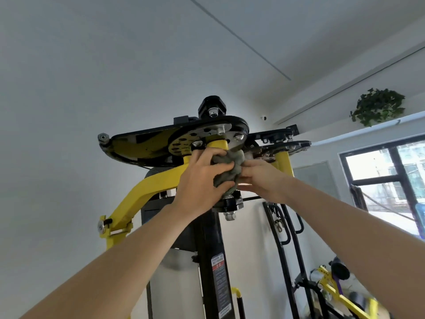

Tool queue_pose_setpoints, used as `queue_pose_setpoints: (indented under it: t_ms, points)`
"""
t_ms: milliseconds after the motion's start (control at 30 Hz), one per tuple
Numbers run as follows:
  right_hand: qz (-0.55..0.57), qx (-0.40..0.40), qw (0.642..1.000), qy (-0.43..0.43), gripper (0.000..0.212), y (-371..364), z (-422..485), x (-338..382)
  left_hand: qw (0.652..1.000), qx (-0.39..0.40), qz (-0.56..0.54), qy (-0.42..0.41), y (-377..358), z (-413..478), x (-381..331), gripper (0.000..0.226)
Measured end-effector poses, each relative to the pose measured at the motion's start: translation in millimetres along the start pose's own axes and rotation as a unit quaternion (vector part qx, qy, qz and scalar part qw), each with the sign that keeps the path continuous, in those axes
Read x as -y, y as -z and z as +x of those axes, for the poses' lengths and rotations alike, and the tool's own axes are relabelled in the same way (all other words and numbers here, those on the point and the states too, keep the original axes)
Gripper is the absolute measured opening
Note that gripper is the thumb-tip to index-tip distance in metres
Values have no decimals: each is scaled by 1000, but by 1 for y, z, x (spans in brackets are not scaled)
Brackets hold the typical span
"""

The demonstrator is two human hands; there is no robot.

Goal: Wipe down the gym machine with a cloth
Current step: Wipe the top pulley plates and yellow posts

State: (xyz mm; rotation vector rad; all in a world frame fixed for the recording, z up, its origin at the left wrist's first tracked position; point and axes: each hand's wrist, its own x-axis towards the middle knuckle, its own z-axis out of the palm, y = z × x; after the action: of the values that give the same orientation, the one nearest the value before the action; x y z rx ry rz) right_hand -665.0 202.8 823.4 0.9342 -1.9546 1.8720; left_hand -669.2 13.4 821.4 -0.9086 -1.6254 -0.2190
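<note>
The person is in the middle of the job. Both hands are up high at the top of the gym machine (208, 236), and the cloth (232, 166) is on it right now. The cloth is grey-green and bunched up. It sits around the short yellow post (217, 144), just under the big round black and yellow plate (142, 146). So this post looks like the part being wiped.

It is hard to say which parts are clean already, because no dirt or wet marks show. A lot is most likely left to do: the plate above, the long yellow arm (140, 189) on the left, and the rest of the machine lower down.

The left hand (202, 180) holds the cloth from the left side. Its fingers (213, 155) are curled round the bunch, and the cloth pokes out between them. The right hand (262, 183) comes in from the right side. Its fingers (247, 164) grip the cloth too, at its right edge. So the cloth is squeezed between the two hands and pressed onto the post. The fingertips of the two hands are very near each other. A bit of cloth sticks up above the fingers, close to the plate, and a bit hangs under the left hand, near a big bolt (230, 216)
</note>
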Motion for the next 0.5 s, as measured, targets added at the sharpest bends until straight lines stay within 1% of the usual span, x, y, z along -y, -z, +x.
queue_pose_setpoints:
  t_ms: [67,167,267,333,400,500]
  points:
    - [13,26,999,-15,17,9,1,-10,998,49,46,-14,7,7,-4,37]
    - [13,43,999,-27,20,21,2,-22,984,134,109,-32,16,22,-12,29]
    - [-7,37,999,-7,21,26,-2,-32,966,222,134,2,22,38,-28,21]
    - [-2,27,1000,10,23,26,-7,-37,950,272,152,27,23,44,-40,21]
    - [20,23,999,21,24,25,-14,-44,937,300,173,40,23,44,-52,22]
    - [44,10,998,40,24,28,-25,-54,926,321,190,55,20,35,-69,24]
